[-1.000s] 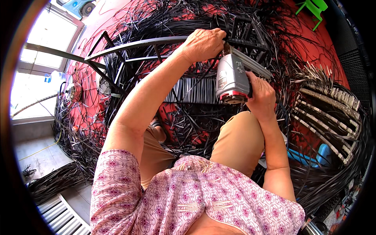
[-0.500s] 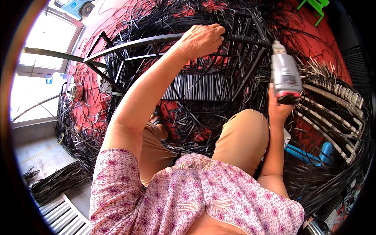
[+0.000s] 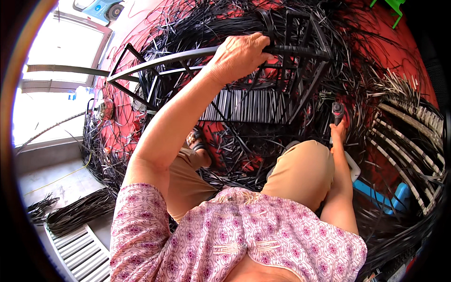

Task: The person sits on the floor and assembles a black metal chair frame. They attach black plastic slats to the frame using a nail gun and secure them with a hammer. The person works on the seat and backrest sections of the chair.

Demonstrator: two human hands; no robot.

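Observation:
A black metal furniture frame [image 3: 188, 54] lies across the far middle, with dark strips wrapped along part of its curved rail. My left hand [image 3: 239, 54] reaches over this rail, fingers closed on a flat black strip [image 3: 267, 21] that loops up beyond the fingertips. What the fingertips pinch under the rail is hidden. Low at the right, beyond my right knee, my right hand [image 3: 339, 131] is closed round the handle of a power tool [image 3: 337, 110]. Only the tool's dark end with a red ring shows clearly; the earlier frame shows its grey body and narrow pale nozzle.
Tangled black strips [image 3: 225, 150] cover much of the red floor. A light and dark woven frame [image 3: 408, 145] stands at the right, near a blue plastic piece [image 3: 376, 195]. A bundle of strips [image 3: 77, 211] lies at the left above a slatted white rack [image 3: 82, 251].
My right hand has lowered the power tool toward the floor, turning its end up to view. My left hand keeps its hold at the rail. The whole view has shifted slightly.

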